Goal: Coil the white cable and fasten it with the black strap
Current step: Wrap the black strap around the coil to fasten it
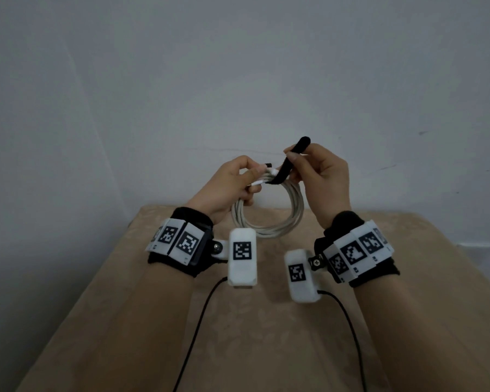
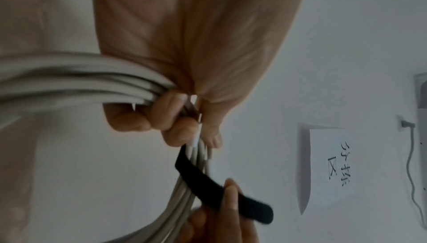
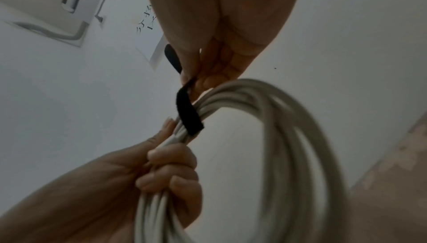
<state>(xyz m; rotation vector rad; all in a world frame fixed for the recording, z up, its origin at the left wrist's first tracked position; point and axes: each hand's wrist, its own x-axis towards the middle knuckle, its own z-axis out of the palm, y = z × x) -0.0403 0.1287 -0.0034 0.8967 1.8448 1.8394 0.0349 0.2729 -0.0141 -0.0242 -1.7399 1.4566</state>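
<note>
Holding the coiled white cable (image 1: 269, 213) bunched in the left hand (image 1: 229, 188), the right hand (image 1: 320, 179) pinches the black strap (image 1: 290, 162), partly wrapped, not yet fastened.

Both hands raised off table (image 1: 408, 306), wall (image 1: 238, 80) close behind

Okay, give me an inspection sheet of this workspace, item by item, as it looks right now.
Surface: beige patterned table, below the hands.
Job's things: white cable coiled, held in the air; black strap partly round the coil, free end up.
Clutter: nothing seen.
Grippers: left hand grips the coil; right hand pinches the strap.
Cables: black leads from the wrist cameras.
Surroundings: grey wall, paper sign.
</note>
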